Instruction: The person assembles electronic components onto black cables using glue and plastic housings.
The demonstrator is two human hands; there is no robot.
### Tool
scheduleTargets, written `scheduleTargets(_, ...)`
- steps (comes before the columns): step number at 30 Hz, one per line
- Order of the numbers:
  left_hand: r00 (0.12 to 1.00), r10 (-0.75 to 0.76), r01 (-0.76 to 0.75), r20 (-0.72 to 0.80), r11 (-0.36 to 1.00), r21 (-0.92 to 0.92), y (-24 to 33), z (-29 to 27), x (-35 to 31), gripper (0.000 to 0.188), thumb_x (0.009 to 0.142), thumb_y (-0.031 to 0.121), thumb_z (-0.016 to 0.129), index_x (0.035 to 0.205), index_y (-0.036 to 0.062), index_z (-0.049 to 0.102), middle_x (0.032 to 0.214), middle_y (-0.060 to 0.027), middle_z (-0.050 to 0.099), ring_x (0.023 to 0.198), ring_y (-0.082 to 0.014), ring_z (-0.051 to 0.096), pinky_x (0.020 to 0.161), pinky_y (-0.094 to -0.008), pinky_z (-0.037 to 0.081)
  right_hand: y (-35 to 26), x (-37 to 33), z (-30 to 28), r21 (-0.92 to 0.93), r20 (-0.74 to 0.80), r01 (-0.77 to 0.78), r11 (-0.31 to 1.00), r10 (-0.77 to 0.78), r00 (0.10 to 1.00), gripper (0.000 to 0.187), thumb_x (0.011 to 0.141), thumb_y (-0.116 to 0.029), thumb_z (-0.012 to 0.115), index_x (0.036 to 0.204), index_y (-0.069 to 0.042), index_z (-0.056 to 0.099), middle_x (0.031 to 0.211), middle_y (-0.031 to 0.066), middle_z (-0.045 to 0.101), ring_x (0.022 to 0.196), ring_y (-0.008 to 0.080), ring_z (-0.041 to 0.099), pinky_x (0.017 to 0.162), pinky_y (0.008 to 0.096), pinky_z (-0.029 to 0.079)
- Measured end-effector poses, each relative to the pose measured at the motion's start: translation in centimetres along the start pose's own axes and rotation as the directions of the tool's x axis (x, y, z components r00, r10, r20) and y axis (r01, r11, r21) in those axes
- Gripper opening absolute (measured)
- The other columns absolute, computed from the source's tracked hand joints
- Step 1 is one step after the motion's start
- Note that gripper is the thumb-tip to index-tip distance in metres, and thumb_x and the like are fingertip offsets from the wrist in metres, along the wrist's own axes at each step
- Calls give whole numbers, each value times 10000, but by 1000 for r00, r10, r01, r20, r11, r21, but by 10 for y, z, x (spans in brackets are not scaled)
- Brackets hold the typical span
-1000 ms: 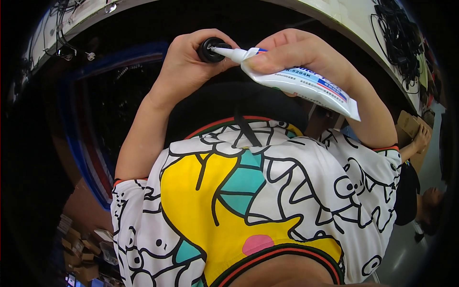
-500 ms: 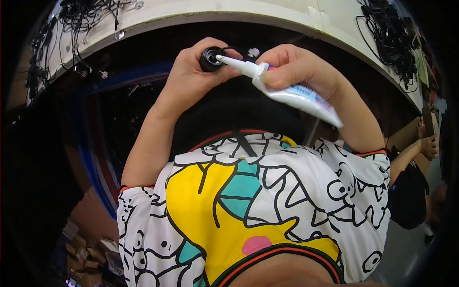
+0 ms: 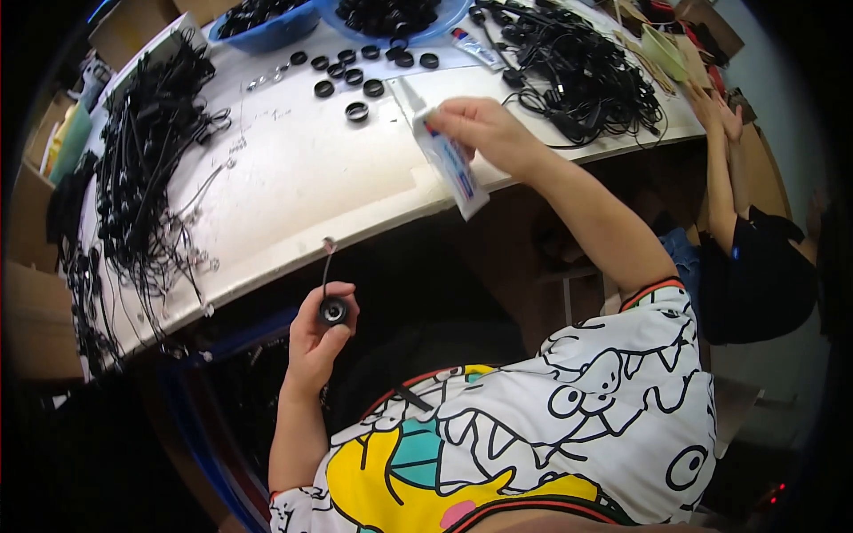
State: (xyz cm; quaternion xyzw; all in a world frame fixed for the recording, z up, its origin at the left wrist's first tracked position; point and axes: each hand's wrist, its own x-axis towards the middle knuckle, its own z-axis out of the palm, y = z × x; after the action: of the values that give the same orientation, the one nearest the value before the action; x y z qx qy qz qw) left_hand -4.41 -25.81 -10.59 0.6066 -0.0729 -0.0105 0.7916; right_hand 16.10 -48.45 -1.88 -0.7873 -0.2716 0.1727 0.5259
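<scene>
In my left hand (image 3: 313, 342), below the table's front edge, is a small round black part (image 3: 333, 310) with an open top and a lighter ring inside. A thin dark cable rises from it toward the table, ending in a small connector. My right hand (image 3: 480, 129) pinches a white glue tube (image 3: 451, 164) near its neck, over the front of the table. Its long white nozzle points up and left, and the flat end of the tube hangs down. Several loose black rings (image 3: 354, 76) lie on the table beyond the nozzle.
Bundles of black cables lie on the white table (image 3: 267, 195): one bundle (image 3: 147, 169) at left, another (image 3: 582, 71) at right. Two blue basins (image 3: 267, 28) of black parts stand at the back. A second tube (image 3: 477, 48) lies beside them. Another person's hands (image 3: 718, 114) are at far right.
My right hand has drawn the tube away from the black part, up over the table. The left hand sits lower in view, still holding the part. The view now takes in the tabletop.
</scene>
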Motion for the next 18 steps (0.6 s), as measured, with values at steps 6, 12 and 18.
scheduleTargets(6, 988, 143, -146, -58, 988, -53, 0, -3, -4, 508, 728, 102, 641, 1192, 29, 445, 788, -42, 512, 642, -80, 444, 561, -182, 351, 46, 54, -70, -162, -363, -178, 971, 109, 925, 250, 830, -288, 566, 778, -47, 607, 626, -27, 520, 518, 48, 425, 471, 185, 349)
scheduleTargets(12, 977, 214, -214, -18, 977, -20, 8, -8, -4, 570, 683, 61, 669, 1209, 60, 451, 782, -58, 507, 662, -91, 444, 573, -194, 354, 57, 75, -83, -325, -365, -266, 908, 139, 920, 286, 793, -307, 609, 803, -22, 621, 637, 20, 550, 584, 80, 483, 525, 216, 392)
scheduleTargets(18, 979, 203, -203, -7, 978, 37, 14, -9, -5, 645, 646, 54, 708, 1226, 15, 429, 823, -53, 503, 740, -109, 468, 659, -207, 380, 18, 51, -43, -878, -409, -306, 368, -246, 879, 422, 804, -437, 531, 995, -62, 566, 902, 120, 611, 832, 249, 587, 711, 344, 451)
